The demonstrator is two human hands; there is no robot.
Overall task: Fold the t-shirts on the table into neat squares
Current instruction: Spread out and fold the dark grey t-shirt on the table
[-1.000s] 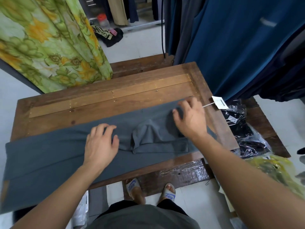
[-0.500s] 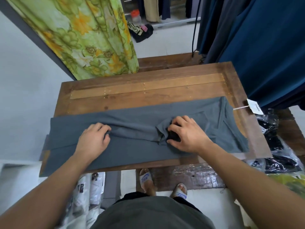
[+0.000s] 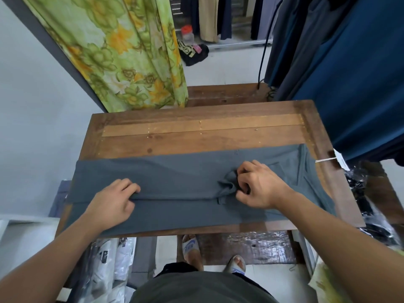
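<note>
A grey t-shirt (image 3: 181, 178) lies stretched left to right across the near half of the wooden table (image 3: 196, 134), its long edges folded in toward the middle. My left hand (image 3: 113, 202) grips the folded edge near the shirt's left end, fingers curled over the fabric. My right hand (image 3: 258, 186) pinches a bunched sleeve near the shirt's right part. The shirt's left end hangs past the table's left edge. A white price tag (image 3: 340, 159) on a string sticks out at the right end.
A green floral curtain (image 3: 122, 53) hangs behind the table at left. Dark blue garments (image 3: 349, 68) hang at the right, close to the table's corner. Plastic-wrapped dark clothes (image 3: 371, 200) lie to the right, white packets (image 3: 113, 259) under the table at left. My sandalled feet stand below.
My right hand moved from the shirt's right end toward the middle and gathered the sleeve. My left hand closed on the folded edge. The view shifted, so the table appears further right.
</note>
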